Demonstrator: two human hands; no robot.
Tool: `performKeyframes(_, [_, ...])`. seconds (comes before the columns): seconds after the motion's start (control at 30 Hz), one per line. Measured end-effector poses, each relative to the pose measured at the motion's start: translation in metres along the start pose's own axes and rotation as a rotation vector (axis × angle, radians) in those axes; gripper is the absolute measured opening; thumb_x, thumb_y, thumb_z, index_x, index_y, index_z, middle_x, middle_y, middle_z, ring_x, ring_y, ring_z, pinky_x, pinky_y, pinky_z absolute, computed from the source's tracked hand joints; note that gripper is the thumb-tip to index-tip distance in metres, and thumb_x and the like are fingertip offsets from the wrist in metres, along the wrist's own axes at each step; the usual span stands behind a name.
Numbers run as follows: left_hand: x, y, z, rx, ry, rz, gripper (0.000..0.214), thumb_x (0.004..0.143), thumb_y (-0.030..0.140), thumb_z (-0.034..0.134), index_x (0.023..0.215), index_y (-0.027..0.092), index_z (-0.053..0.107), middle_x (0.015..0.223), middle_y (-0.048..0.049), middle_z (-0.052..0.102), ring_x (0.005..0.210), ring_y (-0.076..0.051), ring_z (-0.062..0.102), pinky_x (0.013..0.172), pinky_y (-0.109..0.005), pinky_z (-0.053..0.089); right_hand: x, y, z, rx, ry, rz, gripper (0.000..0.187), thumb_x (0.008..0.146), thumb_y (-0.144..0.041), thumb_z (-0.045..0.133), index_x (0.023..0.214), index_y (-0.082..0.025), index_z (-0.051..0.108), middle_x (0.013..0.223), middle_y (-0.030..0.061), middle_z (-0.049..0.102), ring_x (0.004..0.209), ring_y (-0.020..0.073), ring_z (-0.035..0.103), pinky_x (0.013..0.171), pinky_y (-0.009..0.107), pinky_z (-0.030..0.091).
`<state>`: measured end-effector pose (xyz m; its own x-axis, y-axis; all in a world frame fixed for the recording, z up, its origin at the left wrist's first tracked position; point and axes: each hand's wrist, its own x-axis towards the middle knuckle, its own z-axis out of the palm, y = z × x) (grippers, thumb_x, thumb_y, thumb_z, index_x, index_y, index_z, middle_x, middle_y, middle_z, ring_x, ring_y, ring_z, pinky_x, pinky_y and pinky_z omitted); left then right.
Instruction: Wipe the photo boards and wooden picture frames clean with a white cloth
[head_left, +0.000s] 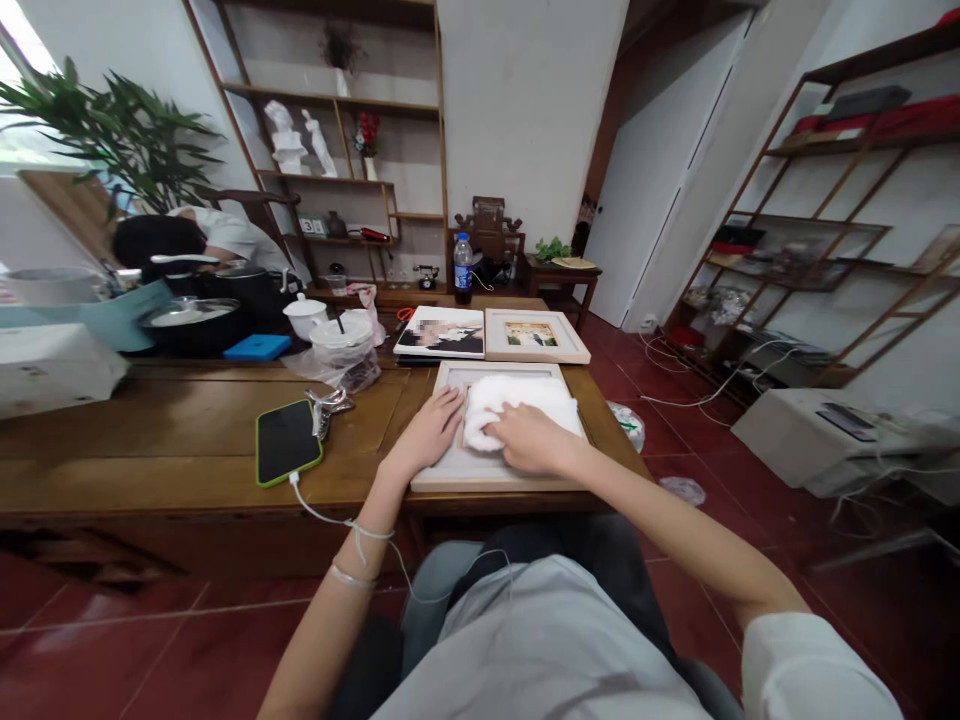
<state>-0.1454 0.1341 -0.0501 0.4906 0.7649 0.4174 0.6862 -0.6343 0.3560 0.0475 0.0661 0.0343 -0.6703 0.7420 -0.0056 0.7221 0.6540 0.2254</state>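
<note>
A picture frame point(487, 484) with a pale border lies flat on the wooden table in front of me. Over its middle and right part is a fluffy white cloth point(536, 392). My right hand point(529, 438) presses down on this cloth, its fingers curled into the bunched near-left part. What lies under the cloth is hidden. At the frame's left side, my left hand point(433, 432) rests with its fingers stretched out along the border, holding nothing.
Behind the frame lie a photo print point(442, 335) and another framed picture point(536, 338). A bottle point(463, 268) stands farther back. On the left are a phone point(286, 442) with its cable, a bagged cup point(341, 345) and pots point(191, 318). A person point(225, 235) leans over beyond them.
</note>
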Motion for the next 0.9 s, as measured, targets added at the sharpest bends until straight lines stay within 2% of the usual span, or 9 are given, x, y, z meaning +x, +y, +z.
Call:
performKeyframes(0.07, [0.000,0.001,-0.001,0.002,-0.001,0.002,0.046,0.093,0.030,0.031,0.129,0.009,0.049,0.139,-0.0123,0.044,0.135,-0.022,0.031,0.113,-0.041,0.025,-0.016,-0.020,-0.012,0.015,-0.019,-0.044,0.030,0.077,-0.011,0.044,0.099,-0.016,0.064,0.104,0.0144,0.065,0.091,0.0274,0.060,0.071,0.037,0.048])
performKeyframes(0.2, [0.000,0.003,-0.003,-0.007,-0.008,-0.003,0.046,0.092,0.028,0.031,0.128,0.006,0.049,0.138,-0.0137,0.045,0.135,-0.022,0.031,0.113,-0.040,0.025,-0.040,-0.052,-0.030,0.022,0.006,-0.086,0.024,0.076,-0.013,0.047,0.091,-0.015,0.065,0.107,0.0162,0.062,0.089,0.0282,0.060,0.067,0.037,0.048])
performKeyframes(0.33, [0.000,0.004,-0.003,-0.014,-0.005,-0.002,0.045,0.092,0.028,0.032,0.128,0.008,0.050,0.139,-0.0131,0.044,0.135,-0.023,0.030,0.112,-0.042,0.026,-0.044,-0.060,-0.028,0.045,0.046,-0.082,0.025,0.076,-0.013,0.047,0.093,-0.014,0.065,0.116,0.0177,0.059,0.102,0.0309,0.056,0.075,0.041,0.048])
performKeyframes(0.43, [0.000,0.003,-0.004,-0.009,-0.003,0.006,0.045,0.092,0.025,0.031,0.129,0.009,0.049,0.139,-0.0125,0.044,0.134,-0.022,0.031,0.112,-0.041,0.026,-0.038,-0.051,-0.017,0.082,0.070,-0.063,0.035,0.075,-0.011,0.047,0.106,-0.013,0.062,0.128,0.0174,0.052,0.116,0.0325,0.049,0.087,0.045,0.045])
performKeyframes(0.57, [0.001,0.002,-0.004,0.008,-0.008,0.018,0.045,0.091,0.025,0.032,0.128,0.006,0.050,0.137,-0.0147,0.046,0.133,-0.023,0.034,0.112,-0.040,0.026,-0.026,-0.026,0.002,0.109,0.068,-0.026,0.045,0.073,-0.009,0.047,0.116,-0.015,0.058,0.138,0.0151,0.045,0.126,0.0314,0.040,0.099,0.046,0.037])
performKeyframes(0.8, [0.001,-0.001,-0.002,-0.026,0.018,0.006,0.043,0.092,0.031,0.034,0.126,0.011,0.052,0.136,-0.0130,0.048,0.132,-0.023,0.035,0.111,-0.042,0.027,0.014,0.029,0.024,0.030,0.080,0.219,0.053,0.074,-0.005,0.044,0.125,-0.014,0.052,0.146,0.0133,0.034,0.134,0.0331,0.026,0.105,0.051,0.027])
performKeyframes(0.9, [0.001,0.000,-0.002,-0.037,0.023,-0.002,0.043,0.092,0.032,0.034,0.125,0.012,0.052,0.136,-0.0127,0.047,0.132,-0.024,0.035,0.111,-0.045,0.028,0.031,0.039,0.027,0.003,0.077,0.261,0.052,0.076,-0.005,0.044,0.126,-0.013,0.051,0.146,0.0144,0.033,0.135,0.0343,0.024,0.104,0.054,0.026])
